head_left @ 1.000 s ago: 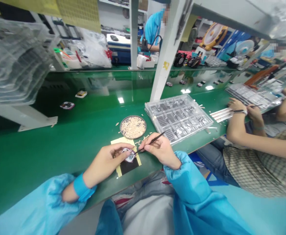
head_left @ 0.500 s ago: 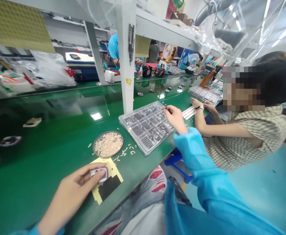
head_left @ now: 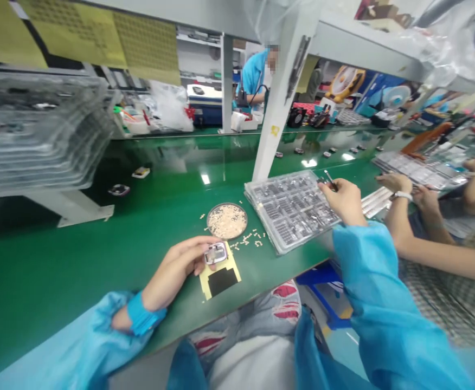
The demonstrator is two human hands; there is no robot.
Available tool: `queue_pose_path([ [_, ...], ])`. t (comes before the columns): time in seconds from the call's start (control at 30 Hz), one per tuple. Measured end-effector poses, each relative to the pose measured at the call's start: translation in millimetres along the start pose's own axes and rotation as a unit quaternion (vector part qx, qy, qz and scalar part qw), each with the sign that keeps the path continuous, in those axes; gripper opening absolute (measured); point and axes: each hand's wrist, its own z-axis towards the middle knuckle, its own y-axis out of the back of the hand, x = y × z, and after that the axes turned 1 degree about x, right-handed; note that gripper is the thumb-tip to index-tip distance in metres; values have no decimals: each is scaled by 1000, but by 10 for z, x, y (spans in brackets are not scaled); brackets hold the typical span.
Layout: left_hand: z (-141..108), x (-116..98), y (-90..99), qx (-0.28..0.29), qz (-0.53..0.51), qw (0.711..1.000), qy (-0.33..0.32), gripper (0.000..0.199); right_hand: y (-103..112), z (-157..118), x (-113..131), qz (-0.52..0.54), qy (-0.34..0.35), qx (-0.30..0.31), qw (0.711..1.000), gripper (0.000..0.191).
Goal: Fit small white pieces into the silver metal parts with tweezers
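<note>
My left hand (head_left: pixel 184 260) is closed on a small rounded device casing (head_left: pixel 215 253) with a pale rim, its open inner side facing up. It is held over a yellow sheet (head_left: pixel 205 284) with a black patch (head_left: pixel 222 281). My right hand (head_left: pixel 345 199) pinches a slim dark pen-like tool (head_left: pixel 330 180) at the right side of a clear compartment tray (head_left: pixel 280 246). Dark small parts fill the tray's compartments. Between the hands stands a round dish (head_left: pixel 226 221) of tiny beige pieces, and several loose pieces (head_left: pixel 248 238) lie beside it.
A white post (head_left: pixel 270 130) rises behind the tray. Stacked clear trays (head_left: pixel 42 141) stand at left on a white support. Two small devices (head_left: pixel 141 172) lie on the green bench (head_left: pixel 160 211). At right, a co-worker's arm (head_left: pixel 436 249) reaches near pale strips (head_left: pixel 376 201).
My view has swung left, bringing the stacked trays into sight. My left thumb no longer lies across the casing, whose inside shows more. My right hand stays by the tray with the tool.
</note>
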Motion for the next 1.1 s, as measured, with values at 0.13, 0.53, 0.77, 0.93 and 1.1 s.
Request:
queue_pose_path([
  [0.13, -30, -11, -37, 0, 21, 1000, -6, 37, -20, -830, 529, 295, 91, 107, 945, 30],
  [0.53, -20, 91, -66, 7, 52, 998, -47, 57, -591, -1915, 1230, 456, 22, 411, 789, 21],
  [0.77, -92, 80, -126, -45, 196, 977, -76, 60, -690, -1972, 1310, 478, -8, 366, 798, 29],
  [0.93, -95, 84, -124, -60, 215, 971, -79, 59, -712, -1987, 1309, 481, -12, 356, 801, 32],
  [1.1, -88, 125, -104, -70, 233, 965, -99, 56, -704, -1977, 1303, 481, -17, 365, 797, 34],
])
